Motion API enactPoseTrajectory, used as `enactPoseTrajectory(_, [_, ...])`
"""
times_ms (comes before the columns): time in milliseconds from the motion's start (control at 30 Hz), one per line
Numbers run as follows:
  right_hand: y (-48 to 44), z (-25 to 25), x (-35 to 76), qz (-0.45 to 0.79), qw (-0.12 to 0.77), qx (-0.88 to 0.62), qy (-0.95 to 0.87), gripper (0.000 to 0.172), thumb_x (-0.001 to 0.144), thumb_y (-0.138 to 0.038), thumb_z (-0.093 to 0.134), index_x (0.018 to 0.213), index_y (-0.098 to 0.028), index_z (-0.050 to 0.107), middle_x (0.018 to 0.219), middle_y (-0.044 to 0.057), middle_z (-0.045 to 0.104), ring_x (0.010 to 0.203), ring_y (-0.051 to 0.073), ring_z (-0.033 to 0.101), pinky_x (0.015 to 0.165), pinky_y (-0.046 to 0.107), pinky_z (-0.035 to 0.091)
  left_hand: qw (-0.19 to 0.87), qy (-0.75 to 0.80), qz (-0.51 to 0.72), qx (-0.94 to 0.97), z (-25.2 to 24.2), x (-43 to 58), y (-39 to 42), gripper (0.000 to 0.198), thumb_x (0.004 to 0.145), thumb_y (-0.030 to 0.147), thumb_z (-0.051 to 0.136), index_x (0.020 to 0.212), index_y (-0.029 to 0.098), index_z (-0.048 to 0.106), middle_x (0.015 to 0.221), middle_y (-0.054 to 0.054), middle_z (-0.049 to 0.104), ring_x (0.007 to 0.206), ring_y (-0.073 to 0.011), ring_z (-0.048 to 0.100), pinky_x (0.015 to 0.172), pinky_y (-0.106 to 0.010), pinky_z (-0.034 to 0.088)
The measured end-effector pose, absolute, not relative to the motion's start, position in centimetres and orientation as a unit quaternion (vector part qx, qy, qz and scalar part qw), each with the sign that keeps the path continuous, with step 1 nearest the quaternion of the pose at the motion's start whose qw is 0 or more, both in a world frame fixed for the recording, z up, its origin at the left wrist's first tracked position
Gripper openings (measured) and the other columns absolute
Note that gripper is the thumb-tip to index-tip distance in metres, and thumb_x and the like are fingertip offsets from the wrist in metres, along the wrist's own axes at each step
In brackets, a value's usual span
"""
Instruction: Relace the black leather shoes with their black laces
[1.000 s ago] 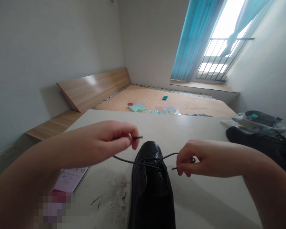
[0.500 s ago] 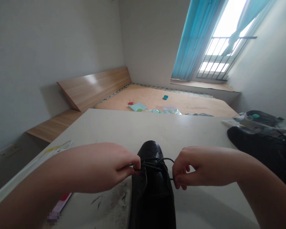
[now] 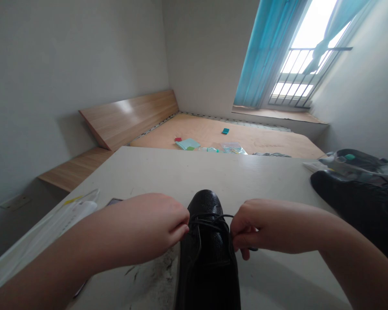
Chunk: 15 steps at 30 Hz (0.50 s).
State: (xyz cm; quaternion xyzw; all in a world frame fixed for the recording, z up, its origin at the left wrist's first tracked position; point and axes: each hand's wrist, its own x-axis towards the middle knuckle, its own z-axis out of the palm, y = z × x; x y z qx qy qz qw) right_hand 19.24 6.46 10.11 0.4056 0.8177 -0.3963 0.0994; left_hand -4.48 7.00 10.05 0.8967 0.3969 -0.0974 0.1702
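Observation:
A black leather shoe [image 3: 210,249] rests on the white table with its toe pointing away from me. Thin black shoelace [image 3: 210,221] strands cross its front and run out to both sides. My left hand [image 3: 168,224] is closed at the shoe's left edge, pinching the lace there; its fingertips are partly hidden. On the other side, my right hand [image 3: 250,228] is closed against the right eyelet flap, with the lace leading into its fingers. A short dark lace piece shows under that hand.
Another black shoe [image 3: 355,202] lies at the table's right, beside a clear bag [image 3: 355,163]. A white plastic packet [image 3: 71,219] is at the left, and part of a phone-like object [image 3: 114,201] shows behind my left forearm. Beyond the table [image 3: 245,176] stands a bed [image 3: 261,140].
My right hand has come in closer against the shoe's side, and the lace between them is shorter. My left fingers have curled and turned at the left edge.

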Motion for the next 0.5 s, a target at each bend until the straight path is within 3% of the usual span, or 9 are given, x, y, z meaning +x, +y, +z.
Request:
enactPoseTrajectory(300, [5.4, 10.0, 19.0, -0.360, 0.078, 0.431, 0.824, 0.028, 0.087, -0.017, 0.046, 0.070, -0.020, 0.068, 0.072, -0.002, 0.072, 0.064, 0.013, 0.061, 0.060, 0.023, 0.040, 0.159, 0.408, -0.100, 0.893, 10.0, -2.7, 5.4, 0.036, 0.093, 0.024, 0.040, 0.069, 0.022, 0.067, 0.068, -0.001, 0.070, 0.056, -0.0169, 0.060, 0.049, -0.029, 0.027])
enactPoseTrajectory(500, [3.5, 9.7, 19.4, -0.268, 0.073, 0.484, 0.830, 0.021, 0.083, -0.016, 0.049, 0.081, -0.025, 0.067, 0.081, -0.001, 0.070, 0.072, 0.017, 0.061, 0.061, 0.026, 0.038, 0.099, 0.449, -0.127, 0.879, 10.3, -1.2, 3.4, 0.051, 0.100, 0.043, 0.032, 0.072, 0.022, 0.070, 0.066, -0.007, 0.071, 0.058, -0.0274, 0.065, 0.046, -0.033, 0.025])
